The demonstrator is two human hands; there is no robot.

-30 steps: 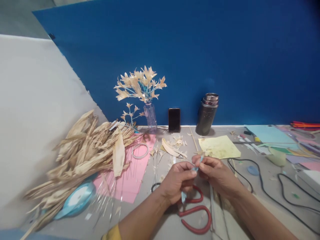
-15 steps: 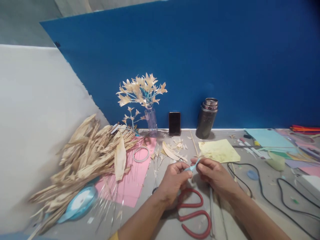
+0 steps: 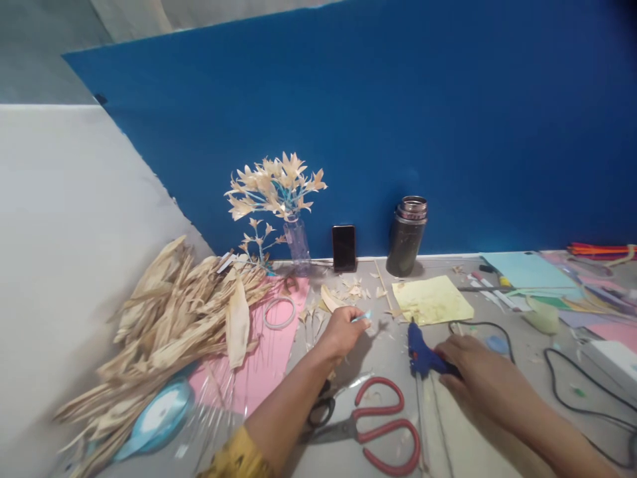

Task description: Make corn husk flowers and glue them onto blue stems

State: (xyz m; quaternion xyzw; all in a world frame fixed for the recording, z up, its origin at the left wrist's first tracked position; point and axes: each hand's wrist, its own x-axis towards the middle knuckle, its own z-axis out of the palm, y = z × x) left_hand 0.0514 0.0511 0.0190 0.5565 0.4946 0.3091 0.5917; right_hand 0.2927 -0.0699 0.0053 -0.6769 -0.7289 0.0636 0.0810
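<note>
My left hand (image 3: 344,330), fingers pinched, holds a small piece of light blue ribbon (image 3: 362,317) above the table. Farther right, my right hand (image 3: 465,362) has its fingers around the handle of a blue glue gun (image 3: 422,352), whose nozzle points away from me. Between my forearms lie scissors with red handles (image 3: 388,435), blades toward the left. Just beyond my left hand are several small dried-husk flowers on wire stems (image 3: 309,318) and some husk scraps (image 3: 354,289).
Dried corn husks (image 3: 184,318) pile up at left, beside a blue ribbon roll (image 3: 162,405) and pink paper (image 3: 279,345). Along the back stand a vase (image 3: 297,242) of husk flowers, a phone (image 3: 344,247) and a flask (image 3: 407,236). A black cord (image 3: 552,378) winds at right, near yellow paper (image 3: 432,299).
My right hand has let go of the ribbon and moved right and toward me, onto the glue gun. My left hand has moved slightly left and away, still pinching the ribbon.
</note>
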